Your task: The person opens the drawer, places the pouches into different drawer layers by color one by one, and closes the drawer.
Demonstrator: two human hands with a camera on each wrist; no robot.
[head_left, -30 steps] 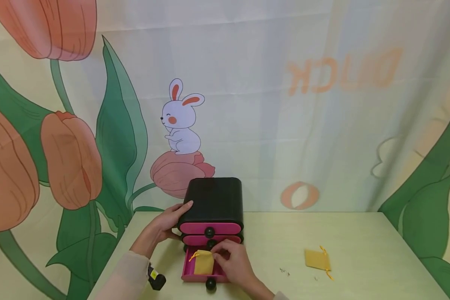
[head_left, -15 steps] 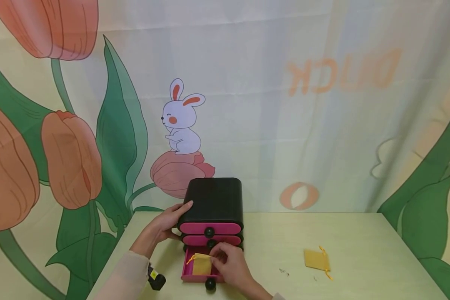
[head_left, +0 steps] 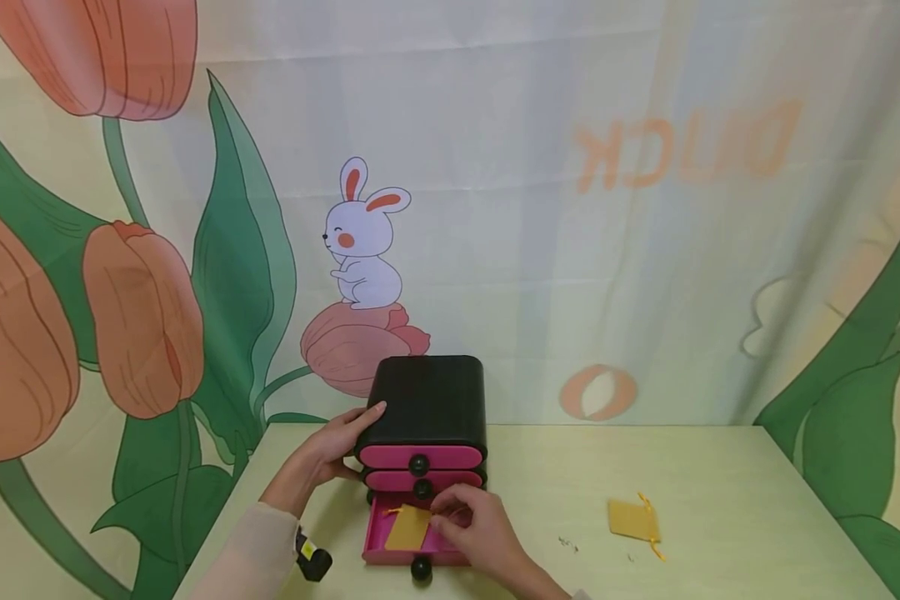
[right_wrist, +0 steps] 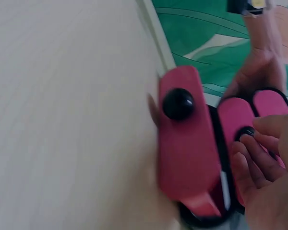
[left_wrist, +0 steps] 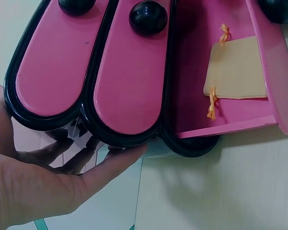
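A small black cabinet [head_left: 426,400] with pink drawer fronts stands on the table. My left hand [head_left: 337,442] grips its left side, some fingers over the top edge and others lower down. The bottom drawer [left_wrist: 225,127] is pulled out. Inside it a yellow drawstring pouch [left_wrist: 237,67] lies flat, its orange cord ends sticking out at two sides. Over the drawer's right part hovers my right hand [head_left: 480,529], fingers loosely bent beside the pouch. In the right wrist view those bent fingers [right_wrist: 259,158] hold nothing visible, and the drawer front looks blurred.
A second yellow drawstring pouch [head_left: 633,520] lies on the table to the right. Small dark bits [head_left: 568,544] are scattered between it and the cabinet. A printed curtain [head_left: 525,250] hangs behind the table. A black device [head_left: 313,558] sits at my left wrist.
The pouch, upright at my right fingertips before, now lies tilted inside the drawer. My right hand has let go and drawn slightly right. The left hand stays put.
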